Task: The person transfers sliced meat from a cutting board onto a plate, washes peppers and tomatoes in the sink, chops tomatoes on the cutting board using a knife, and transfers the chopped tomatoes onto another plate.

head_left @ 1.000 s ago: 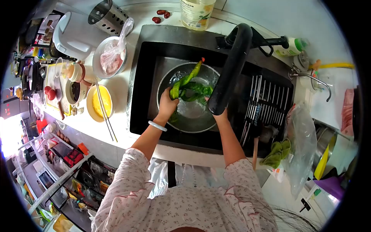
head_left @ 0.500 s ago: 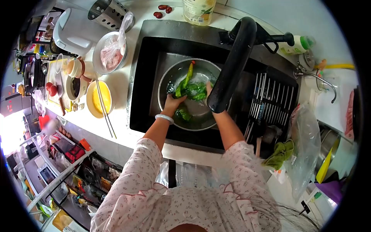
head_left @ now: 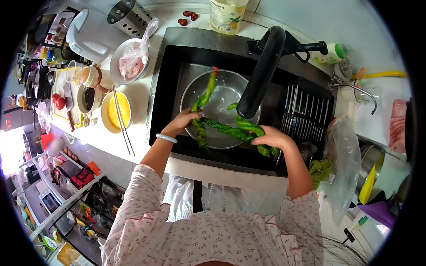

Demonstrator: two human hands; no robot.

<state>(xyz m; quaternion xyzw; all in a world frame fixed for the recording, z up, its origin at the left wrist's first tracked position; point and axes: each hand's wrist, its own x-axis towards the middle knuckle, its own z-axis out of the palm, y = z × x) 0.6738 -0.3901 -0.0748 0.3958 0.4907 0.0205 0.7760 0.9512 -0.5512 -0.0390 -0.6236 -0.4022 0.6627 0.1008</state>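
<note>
Over a round metal basin point(head_left: 226, 93) in the black sink point(head_left: 171, 66), my left hand point(head_left: 183, 123) is closed around long wrinkled green peppers point(head_left: 205, 98), one with a reddish tip pointing to the back. My right hand point(head_left: 276, 138) grips more green peppers point(head_left: 248, 127) at the basin's right front edge. Between both hands stretches a dark green pepper point(head_left: 225, 129); which hand bears it I cannot tell. Water glistens on the basin's bottom. A black faucet point(head_left: 262, 66) arches over the right side of the basin.
Right of the basin sits a dish rack point(head_left: 308, 113) with chopsticks. Left on the counter stand a bowl of beaten egg point(head_left: 116, 113) with chopsticks across it and a bowl of bagged meat point(head_left: 132, 66). A green cloth point(head_left: 319, 170) hangs at the front right.
Both hands have lifted peppers from inside the basin and moved apart, the left to the left and the right to the right and nearer. The camera view has shifted slightly.
</note>
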